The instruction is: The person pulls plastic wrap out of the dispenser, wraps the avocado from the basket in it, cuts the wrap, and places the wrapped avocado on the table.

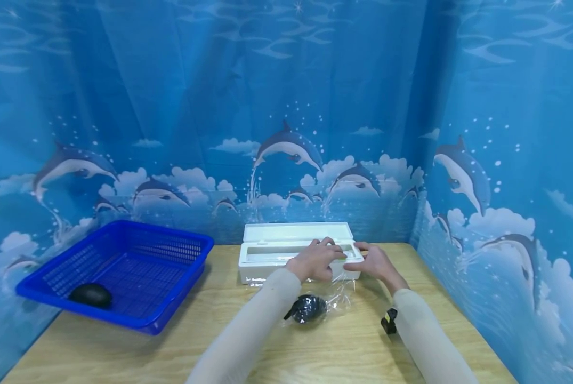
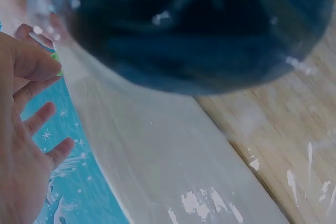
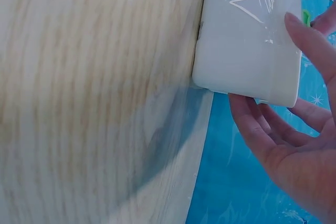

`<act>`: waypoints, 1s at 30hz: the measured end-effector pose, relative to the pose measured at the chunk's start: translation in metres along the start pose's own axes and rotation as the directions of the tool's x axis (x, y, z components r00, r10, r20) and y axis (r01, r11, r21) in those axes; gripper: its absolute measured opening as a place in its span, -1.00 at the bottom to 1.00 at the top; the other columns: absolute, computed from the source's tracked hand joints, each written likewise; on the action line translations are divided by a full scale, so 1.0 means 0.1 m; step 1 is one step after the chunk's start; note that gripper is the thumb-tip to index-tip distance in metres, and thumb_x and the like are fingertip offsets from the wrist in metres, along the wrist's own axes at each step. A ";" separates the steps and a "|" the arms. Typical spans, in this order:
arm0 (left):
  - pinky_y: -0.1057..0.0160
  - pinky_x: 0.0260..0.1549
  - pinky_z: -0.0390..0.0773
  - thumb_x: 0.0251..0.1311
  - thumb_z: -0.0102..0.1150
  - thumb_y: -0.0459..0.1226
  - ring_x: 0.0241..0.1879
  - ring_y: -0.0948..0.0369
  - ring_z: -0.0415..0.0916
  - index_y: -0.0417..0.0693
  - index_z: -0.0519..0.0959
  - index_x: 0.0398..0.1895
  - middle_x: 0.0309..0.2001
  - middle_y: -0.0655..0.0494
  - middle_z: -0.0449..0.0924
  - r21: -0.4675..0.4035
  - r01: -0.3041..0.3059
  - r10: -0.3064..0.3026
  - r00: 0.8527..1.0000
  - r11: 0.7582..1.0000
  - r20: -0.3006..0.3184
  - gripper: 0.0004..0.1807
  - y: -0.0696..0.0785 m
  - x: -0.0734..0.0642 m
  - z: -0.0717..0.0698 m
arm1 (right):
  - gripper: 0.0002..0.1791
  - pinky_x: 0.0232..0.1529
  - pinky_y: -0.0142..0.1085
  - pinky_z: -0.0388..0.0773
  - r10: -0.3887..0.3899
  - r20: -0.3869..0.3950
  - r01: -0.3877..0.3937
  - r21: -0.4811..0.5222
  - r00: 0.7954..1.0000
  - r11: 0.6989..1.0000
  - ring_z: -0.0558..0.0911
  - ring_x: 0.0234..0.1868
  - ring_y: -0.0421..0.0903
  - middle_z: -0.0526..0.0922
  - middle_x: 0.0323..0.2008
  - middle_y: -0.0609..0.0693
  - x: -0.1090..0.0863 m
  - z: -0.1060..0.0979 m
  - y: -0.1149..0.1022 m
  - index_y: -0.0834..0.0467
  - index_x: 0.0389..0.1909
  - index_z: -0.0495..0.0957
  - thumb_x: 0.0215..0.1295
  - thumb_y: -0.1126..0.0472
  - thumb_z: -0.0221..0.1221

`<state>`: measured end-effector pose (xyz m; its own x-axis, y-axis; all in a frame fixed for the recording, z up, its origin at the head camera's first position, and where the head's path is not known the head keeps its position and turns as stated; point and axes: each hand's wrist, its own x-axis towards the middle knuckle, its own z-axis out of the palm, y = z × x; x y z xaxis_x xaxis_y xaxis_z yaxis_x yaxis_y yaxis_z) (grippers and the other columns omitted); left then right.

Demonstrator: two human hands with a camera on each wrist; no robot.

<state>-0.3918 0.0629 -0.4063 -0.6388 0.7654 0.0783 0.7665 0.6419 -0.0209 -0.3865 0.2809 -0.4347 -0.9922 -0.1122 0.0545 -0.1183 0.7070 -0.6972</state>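
A long white cling film dispenser (image 1: 267,273) stands on the table with its lid (image 1: 298,231) raised. At its right end, my left hand (image 1: 317,260) pinches a small green slider (image 2: 56,62) between thumb and finger. My right hand (image 1: 374,264) grips that same end; in the right wrist view its thumb (image 3: 310,40) lies on the front face and the fingers curl round the end. Clear film (image 1: 341,293) hangs from the dispenser's front. In front lies a dark rounded object (image 1: 311,308) covered in film, large in the left wrist view; its kind is unclear.
A blue plastic basket (image 1: 180,288) is at the left, holding a dark oval object (image 1: 91,295). Small black wrist cameras hang under the forearms, the right one (image 1: 389,321) over the wooden table (image 1: 344,352). A dolphin-print curtain (image 1: 209,106) stands behind and at both sides.
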 end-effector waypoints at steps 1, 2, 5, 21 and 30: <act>-0.02 0.50 0.32 0.14 0.17 -0.28 0.50 0.16 0.22 0.24 0.42 0.48 0.48 0.28 0.41 0.000 -0.002 0.002 1.000 1.000 -0.002 -0.26 0.00 0.00 0.00 | 0.01 -0.27 -0.29 0.67 0.003 -0.001 -0.003 -0.002 1.000 1.000 0.71 -0.04 0.16 0.58 0.16 0.45 0.00 0.00 0.00 0.43 0.45 0.29 0.11 0.02 0.53; -0.02 0.49 0.32 0.14 0.18 -0.28 0.50 0.16 0.23 0.24 0.42 0.48 0.48 0.28 0.42 0.002 -0.004 0.004 1.000 1.000 -0.004 -0.26 0.00 0.00 0.00 | 0.01 -0.29 -0.29 0.66 0.006 -0.001 -0.006 -0.003 1.000 1.000 0.71 -0.06 0.14 0.59 0.16 0.44 0.00 0.00 0.00 0.43 0.45 0.29 0.11 0.02 0.53; -0.02 0.48 0.33 0.14 0.19 -0.28 0.49 0.16 0.23 0.22 0.42 0.48 0.47 0.28 0.42 0.004 -0.014 0.014 1.000 1.000 -0.013 -0.26 0.00 0.01 0.01 | 0.00 -0.29 -0.30 0.66 0.008 -0.004 -0.008 0.006 1.000 1.000 0.72 -0.08 0.13 0.59 0.15 0.45 0.00 -0.01 0.00 0.42 0.44 0.30 0.10 0.04 0.54; -0.06 0.53 0.26 0.14 0.30 -0.23 0.50 0.16 0.23 0.26 0.45 0.44 0.41 0.29 0.50 -0.029 -0.025 0.024 0.999 0.999 -0.032 -0.28 -0.09 -0.02 0.03 | -0.06 -0.33 -0.32 0.65 -0.024 -0.016 0.024 -0.014 1.000 1.000 0.73 -0.13 0.08 0.58 0.17 0.44 0.03 -0.02 0.06 0.34 0.41 0.38 0.09 0.02 0.55; -0.06 0.51 0.28 0.07 0.32 -0.23 0.49 0.16 0.25 0.26 0.49 0.41 0.38 0.30 0.53 -0.024 -0.036 0.035 0.998 0.999 -0.051 -0.27 -0.16 -0.04 0.07 | -0.08 -0.33 -0.30 0.64 -0.002 -0.015 0.002 0.001 1.000 1.000 0.71 -0.12 0.10 0.55 0.21 0.44 0.01 -0.03 0.05 0.32 0.42 0.38 0.11 0.04 0.54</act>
<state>-0.4019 0.0497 -0.4135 -0.6077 0.7838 0.1281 0.7903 0.6127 0.0005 -0.3883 0.2867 -0.4360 -0.9924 -0.1037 0.0667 -0.1207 0.7058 -0.6981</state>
